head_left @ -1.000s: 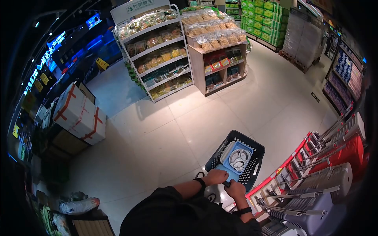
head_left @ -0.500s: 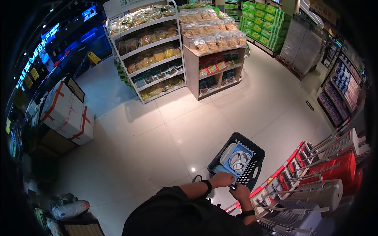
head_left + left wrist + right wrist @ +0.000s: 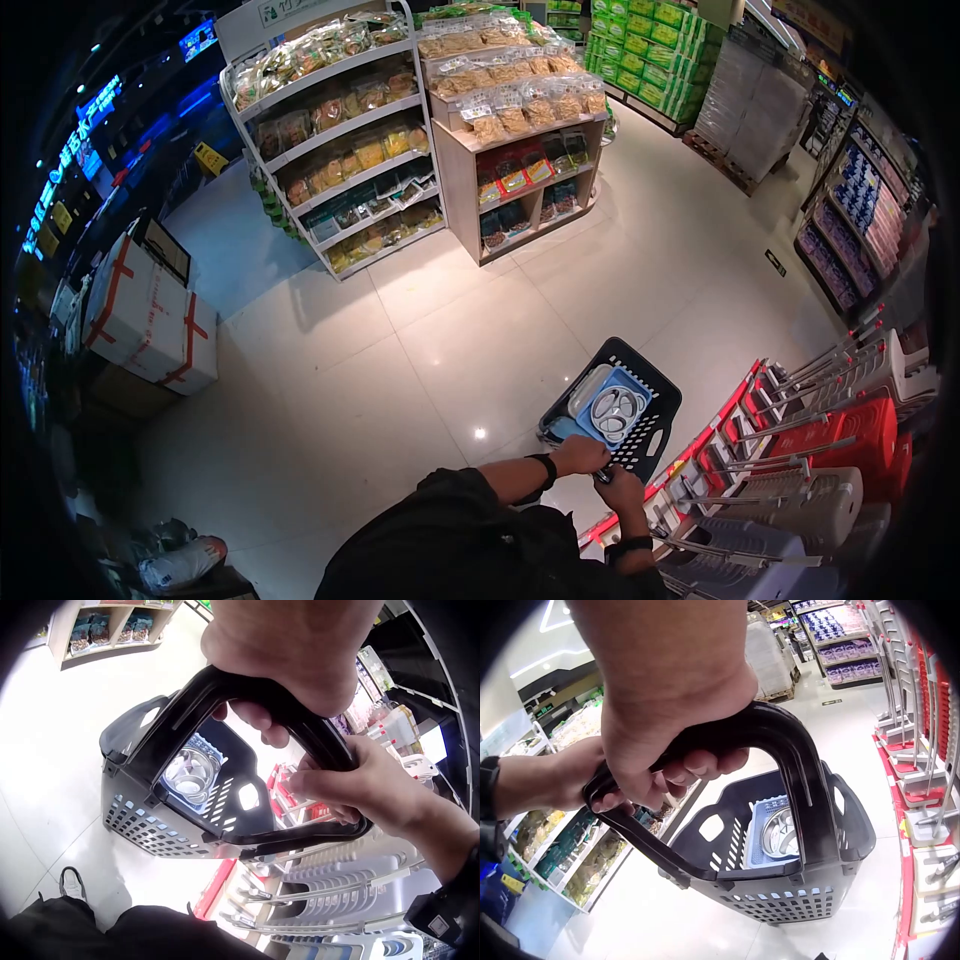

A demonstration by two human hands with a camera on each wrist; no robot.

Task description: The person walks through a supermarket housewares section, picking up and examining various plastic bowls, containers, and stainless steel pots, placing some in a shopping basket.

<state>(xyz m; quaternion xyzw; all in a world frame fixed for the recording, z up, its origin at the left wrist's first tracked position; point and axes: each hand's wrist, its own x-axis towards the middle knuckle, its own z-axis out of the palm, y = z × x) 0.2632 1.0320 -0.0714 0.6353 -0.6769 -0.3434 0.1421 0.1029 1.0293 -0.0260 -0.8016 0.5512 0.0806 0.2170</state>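
Observation:
My left hand (image 3: 580, 456) and right hand (image 3: 622, 488) grip the black handle (image 3: 810, 780) of a dark plastic shopping basket (image 3: 832, 889), side by side on its top bar. Curled fingertips show beneath the bar in both wrist views. The basket, with slotted walls, stands in front of my body in the head view. Inside it lies a light-blue plastic tray (image 3: 756, 844), with a round, divided metal plate (image 3: 189, 776) on top. A pale container (image 3: 590, 390) sits beside the tray.
Stools (image 3: 815, 500) hang on metal rods along the red-edged shelf (image 3: 700, 440) close to the basket's right. Ahead stand a rack of bagged food (image 3: 350, 160) and a wooden display (image 3: 460, 200). White boxes (image 3: 155, 315) are stacked at left; a wrapped pallet (image 3: 750, 105) stands far right.
The food racks and white boxes have shifted left in the head view and appear nearer. Both hands keep their grip on the handle, and the basket stays in front of me.

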